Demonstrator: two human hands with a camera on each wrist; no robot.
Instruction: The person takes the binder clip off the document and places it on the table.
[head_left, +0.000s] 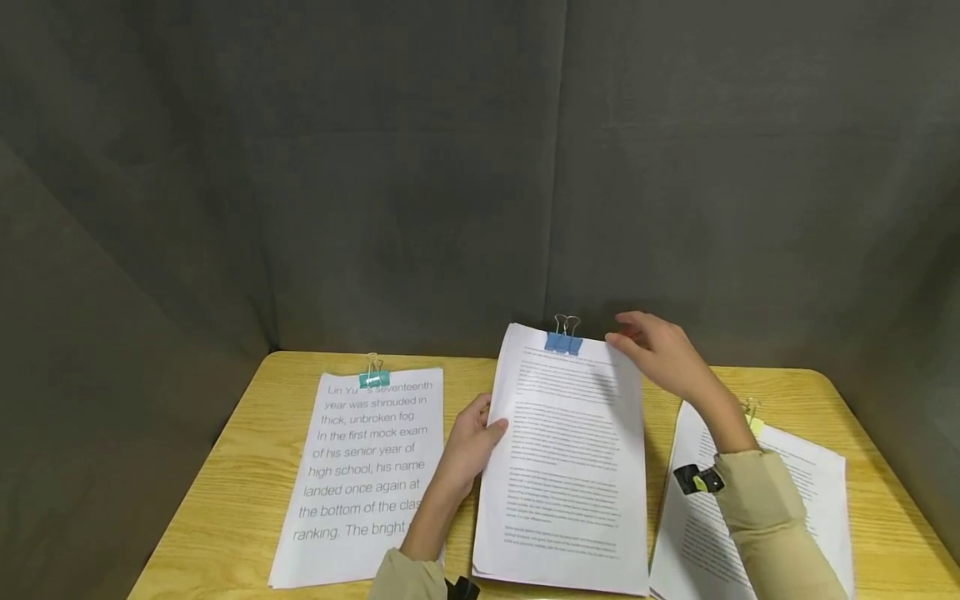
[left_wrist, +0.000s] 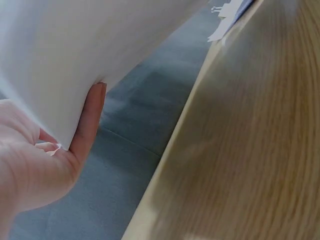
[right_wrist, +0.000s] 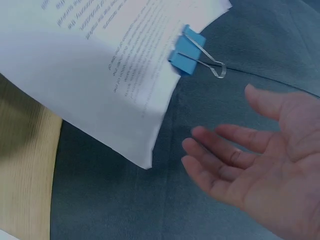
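A stack of printed sheets (head_left: 562, 467) is raised in the middle of the head view, with a blue binder clip (head_left: 563, 343) on its top edge. My left hand (head_left: 468, 442) grips the stack's left edge, thumb on the front and fingers behind. In the left wrist view a finger runs along the white paper (left_wrist: 75, 55). Near the top right corner is my right hand (head_left: 663, 354), its fingers loosely bent and holding nothing. The right wrist view shows that palm (right_wrist: 280, 170) apart from the paper, with the clip's wire handles (right_wrist: 215, 65) pointing toward it.
To the left on the wooden table (head_left: 217, 492) lies a large-print stack (head_left: 360, 475) with a teal binder clip (head_left: 374, 380). Another stack (head_left: 821, 500) with a yellow clip (head_left: 756, 426) lies under my right forearm. A dark grey curtain (head_left: 420, 183) hangs behind the table.
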